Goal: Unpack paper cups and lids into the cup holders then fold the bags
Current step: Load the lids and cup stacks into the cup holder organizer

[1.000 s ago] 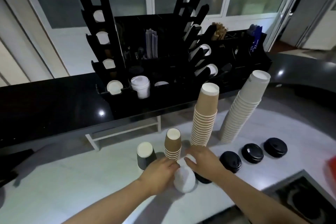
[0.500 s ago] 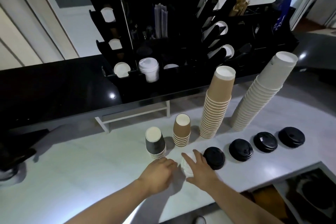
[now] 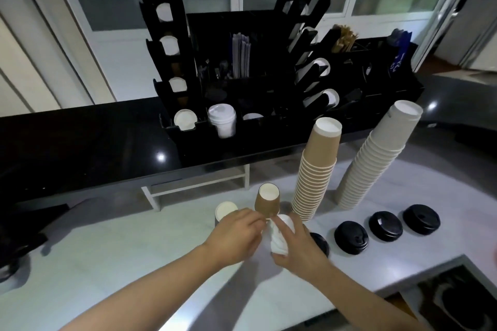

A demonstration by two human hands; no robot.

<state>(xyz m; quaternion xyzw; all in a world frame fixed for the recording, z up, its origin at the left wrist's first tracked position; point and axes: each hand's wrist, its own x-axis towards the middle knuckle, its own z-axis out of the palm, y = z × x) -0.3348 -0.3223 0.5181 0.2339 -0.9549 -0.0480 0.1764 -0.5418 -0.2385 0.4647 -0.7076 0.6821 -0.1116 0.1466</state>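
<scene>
Cups stand mostly unpacked but not yet stowed, so by my reading the job is somewhere in its middle. Going left to right along the pale worktop (image 3: 107, 244): a short grey stack (image 3: 225, 209) half hidden behind the left hand (image 3: 236, 239), a short brown stack (image 3: 267, 203), a tall brown stack (image 3: 317, 166) and a taller white stack (image 3: 376, 158), all upside down, with four black lids (image 3: 351, 237) lying in a row toward the right. Between the two hands sits a crumpled white bag (image 3: 279, 236), just in front of the short brown stack; the left hand pinches its upper edge with curled fingers, and the right hand (image 3: 298, 250) has thumb and fingers wrapped round its body. It looks like the folding step on one bag. The black cup holder (image 3: 242, 105) on the dark raised counter (image 3: 80, 148) behind already shows white lids or cups in several slots, yet the loose stacks and lids are still outside it. Behind that are frosted glass panels, white frames and an open doorway at far right; a dark sink-like recess shows at bottom right.
</scene>
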